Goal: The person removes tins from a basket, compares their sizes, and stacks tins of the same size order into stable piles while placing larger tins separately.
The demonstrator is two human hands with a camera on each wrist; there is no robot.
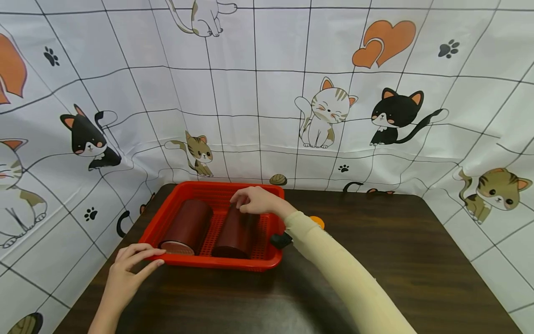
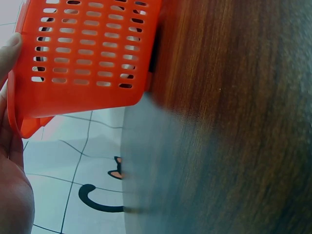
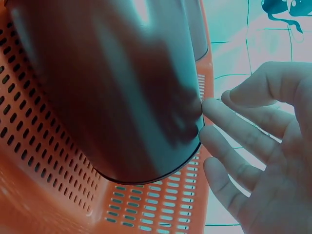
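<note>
Two dark red-brown cylinders lie lengthwise inside a red plastic basket (image 1: 233, 262). The left cylinder (image 1: 189, 222) shows a paler, pinkish end towards me; the right cylinder (image 1: 236, 234) has a dark near end. At the basket's front left corner, my left hand (image 1: 127, 271) grips the rim, thumb outside and fingers over the edge. My right hand (image 1: 260, 202) is over the far end of the right cylinder. In the right wrist view its loosely bent fingertips (image 3: 210, 108) meet the edge of that cylinder (image 3: 112, 97); nothing is clasped between fingers and thumb.
The basket stands on a dark wood-grain table (image 1: 375, 260), near its back left. White cloth (image 1: 271, 93) with cat prints and grid lines hangs behind and at both sides. By the right sleeve (image 1: 329, 260) show a black piece (image 1: 281, 240) and an orange piece (image 1: 318, 221), both partly hidden.
</note>
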